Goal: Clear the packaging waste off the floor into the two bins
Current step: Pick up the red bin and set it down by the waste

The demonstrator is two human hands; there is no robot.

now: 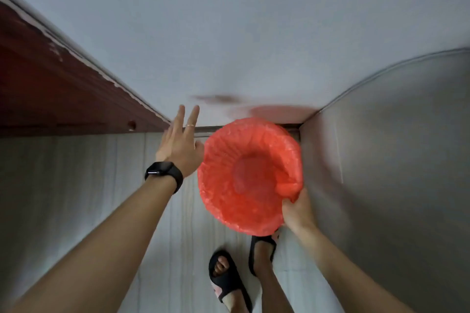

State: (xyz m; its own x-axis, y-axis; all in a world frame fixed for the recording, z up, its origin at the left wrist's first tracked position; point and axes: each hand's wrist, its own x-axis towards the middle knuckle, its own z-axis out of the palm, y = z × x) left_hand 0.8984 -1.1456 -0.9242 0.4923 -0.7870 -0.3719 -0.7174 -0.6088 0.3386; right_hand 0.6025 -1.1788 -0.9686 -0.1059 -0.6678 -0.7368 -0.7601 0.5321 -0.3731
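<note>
A round bin lined with a red plastic bag stands in the corner where two walls meet; I look straight down into it and see nothing inside. My right hand grips the bag-covered rim at the bin's near right edge. My left hand hovers just left of the bin with its fingers straight and spread, holding nothing. A black watch sits on that wrist. No packaging waste is in view, and only this one bin shows.
A dark red wooden door or cabinet runs along the left. A grey wall panel closes the right side. My feet in black sandals stand on the pale wooden floor just behind the bin.
</note>
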